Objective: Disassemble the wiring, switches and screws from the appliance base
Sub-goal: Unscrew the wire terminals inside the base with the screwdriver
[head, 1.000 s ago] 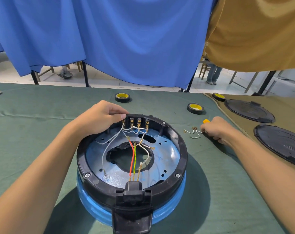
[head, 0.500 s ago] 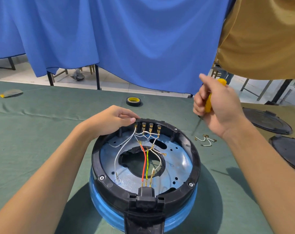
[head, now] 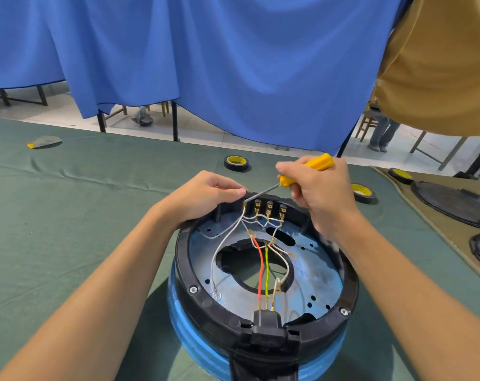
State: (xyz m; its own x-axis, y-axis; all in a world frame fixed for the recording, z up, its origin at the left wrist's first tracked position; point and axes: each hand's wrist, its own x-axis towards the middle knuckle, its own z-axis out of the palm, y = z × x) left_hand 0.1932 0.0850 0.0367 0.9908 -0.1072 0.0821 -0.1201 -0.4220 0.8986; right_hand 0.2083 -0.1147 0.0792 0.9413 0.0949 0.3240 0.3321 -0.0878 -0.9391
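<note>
A: Nearest you, the black connector (head: pixel 266 323) sits in the rim of the appliance base (head: pixel 206 306), which stands on the green table (head: pixel 68 215) right in front of you. The red wire (head: pixel 261 268) and the yellow-green wire (head: pixel 267 268) run up from it toward the terminal row (head: pixel 269 209) at the far edge.

B: Your left hand (head: pixel 203 196) curls over that far rim and grips it just beside the leftmost terminal. Brace hard there so the base can't turn under you.

A: Your right hand (head: pixel 321 193) is wrapped round the yellow screwdriver (head: pixel 285 181), with its tip at that leftmost terminal. Seat the tip squarely before you twist, I'd say, and keep the shaft off the white wires (head: pixel 225 237).

B: Half a second ago you held the screwdriver raised well above the rim. Now it is down at the terminal. Your left hand hasn't left its place.

A: Beyond your hands, a tape roll (head: pixel 235 163) lies on the cloth.
</note>
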